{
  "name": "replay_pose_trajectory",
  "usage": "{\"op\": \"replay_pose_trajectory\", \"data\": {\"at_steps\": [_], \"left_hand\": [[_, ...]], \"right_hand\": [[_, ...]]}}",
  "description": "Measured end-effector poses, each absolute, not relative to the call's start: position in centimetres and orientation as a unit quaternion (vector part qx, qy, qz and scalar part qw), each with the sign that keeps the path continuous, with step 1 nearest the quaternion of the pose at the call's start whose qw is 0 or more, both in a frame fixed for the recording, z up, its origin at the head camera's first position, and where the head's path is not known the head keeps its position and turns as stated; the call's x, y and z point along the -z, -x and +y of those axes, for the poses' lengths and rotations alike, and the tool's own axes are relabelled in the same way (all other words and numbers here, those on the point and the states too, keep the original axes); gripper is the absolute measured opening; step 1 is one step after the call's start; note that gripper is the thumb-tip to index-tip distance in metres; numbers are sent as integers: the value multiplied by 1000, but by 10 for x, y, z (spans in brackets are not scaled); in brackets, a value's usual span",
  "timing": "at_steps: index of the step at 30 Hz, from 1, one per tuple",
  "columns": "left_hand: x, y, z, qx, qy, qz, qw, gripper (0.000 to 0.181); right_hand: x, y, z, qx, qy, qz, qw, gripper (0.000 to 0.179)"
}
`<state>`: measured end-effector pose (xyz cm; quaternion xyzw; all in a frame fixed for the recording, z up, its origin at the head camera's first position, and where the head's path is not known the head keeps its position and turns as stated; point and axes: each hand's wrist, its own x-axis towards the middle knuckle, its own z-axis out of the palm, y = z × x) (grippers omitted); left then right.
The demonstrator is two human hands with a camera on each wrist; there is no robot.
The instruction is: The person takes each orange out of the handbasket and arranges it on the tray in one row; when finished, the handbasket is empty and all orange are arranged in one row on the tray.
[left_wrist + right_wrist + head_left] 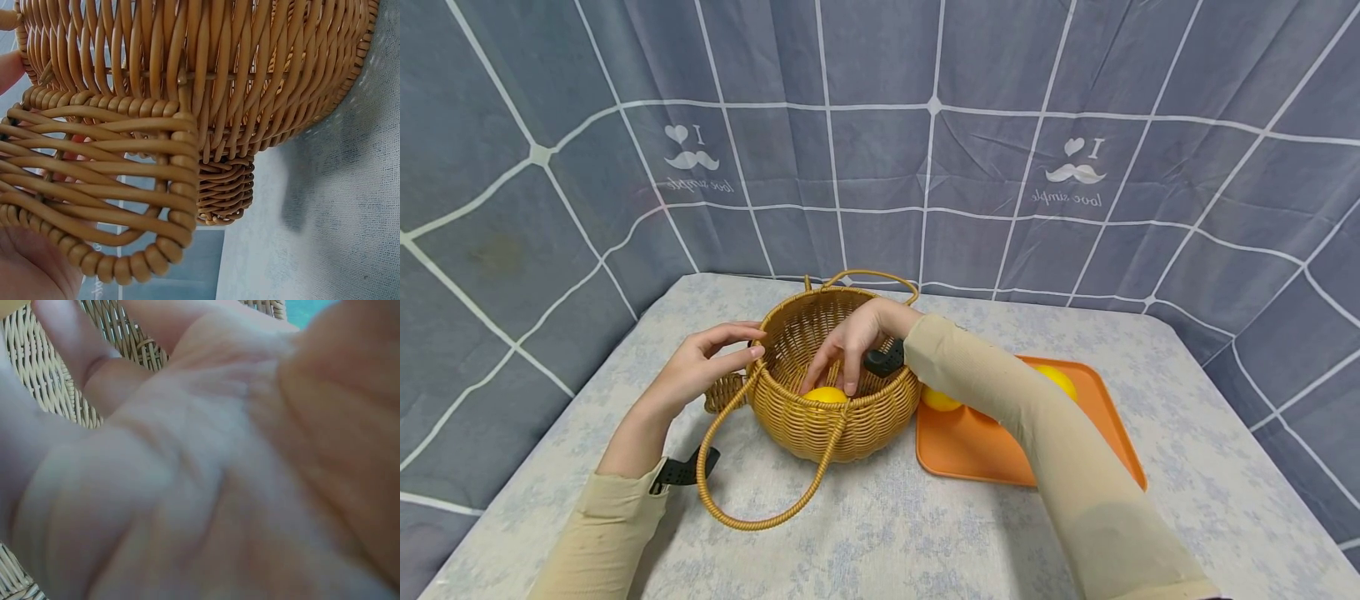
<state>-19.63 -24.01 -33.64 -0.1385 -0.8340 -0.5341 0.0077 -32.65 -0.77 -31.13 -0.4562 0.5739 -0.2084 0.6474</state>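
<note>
A round wicker basket [827, 433] stands on the table, one looped handle [760, 523] hanging over its front left and another rising at the back. My left hand [692, 367] holds its left rim, fingers over the edge and thumb on the near side. In the left wrist view a woven wicker tab [100, 181] hides much of that hand. My right hand [853, 342] reaches down inside the basket, thumb and fingers around a yellow lemon-like fruit [826, 395]. The palm fills the right wrist view; only a sliver of yellow shows at its corner.
Right of the basket lies an orange tray [970, 458], partly under my right forearm. On it are a yellow fruit [938, 401] close to the basket and another yellow fruit [1058, 381] farther back. A grey checked curtain [880, 167] hangs behind the table [910, 533].
</note>
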Motion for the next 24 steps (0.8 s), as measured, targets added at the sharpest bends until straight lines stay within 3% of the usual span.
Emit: {"op": "replay_pose_trajectory", "data": {"at_steps": [24], "left_hand": [[336, 197, -240, 535, 140, -833, 8, 39]], "right_hand": [[310, 324, -8, 234, 424, 574, 660, 68]]}}
